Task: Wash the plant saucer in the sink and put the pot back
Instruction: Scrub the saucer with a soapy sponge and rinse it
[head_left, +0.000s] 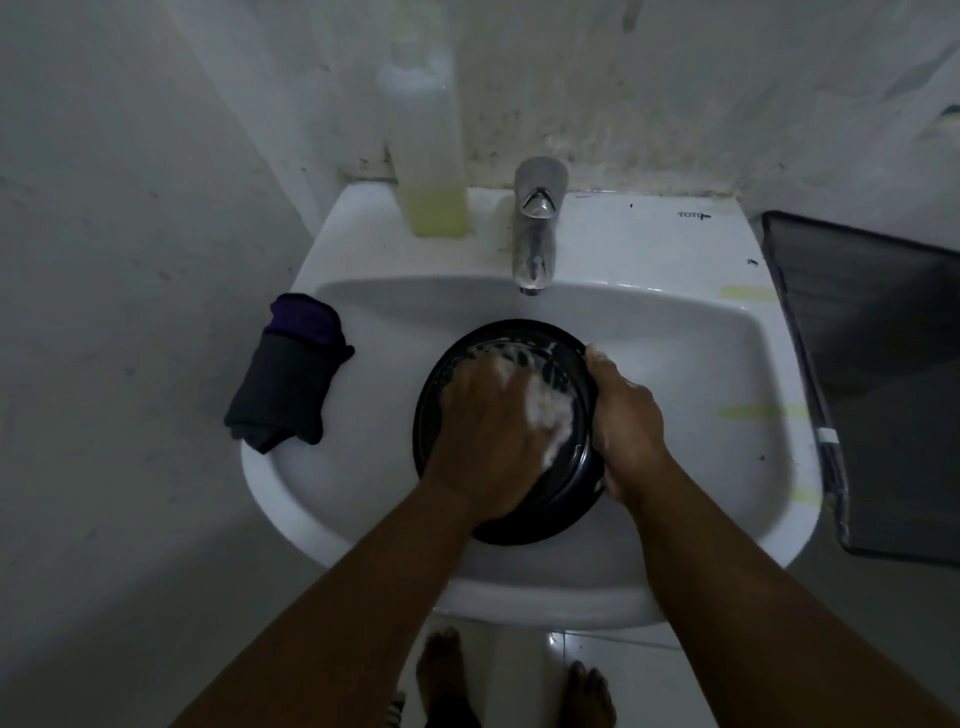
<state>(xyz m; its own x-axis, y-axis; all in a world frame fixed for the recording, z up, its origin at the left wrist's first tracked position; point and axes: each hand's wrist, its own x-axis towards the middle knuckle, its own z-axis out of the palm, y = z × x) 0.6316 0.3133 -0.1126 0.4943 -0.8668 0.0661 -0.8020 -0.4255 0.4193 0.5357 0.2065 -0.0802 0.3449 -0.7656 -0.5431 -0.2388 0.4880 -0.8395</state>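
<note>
A round black plant saucer (441, 374) sits tilted in the white sink basin (675, 364), its inside streaked with white foam. My left hand (488, 421) lies inside the saucer, fingers covered in suds and pressed against its inner surface. My right hand (623, 421) grips the saucer's right rim, fingers curled over the edge. No pot is in view.
A chrome tap (535, 228) stands at the back of the sink, with no water running. A tall bottle of yellowish liquid (431, 156) is left of it. A folded dark cloth (288, 374) lies on the sink's left rim. A dark flat object (883, 364) leans at the right.
</note>
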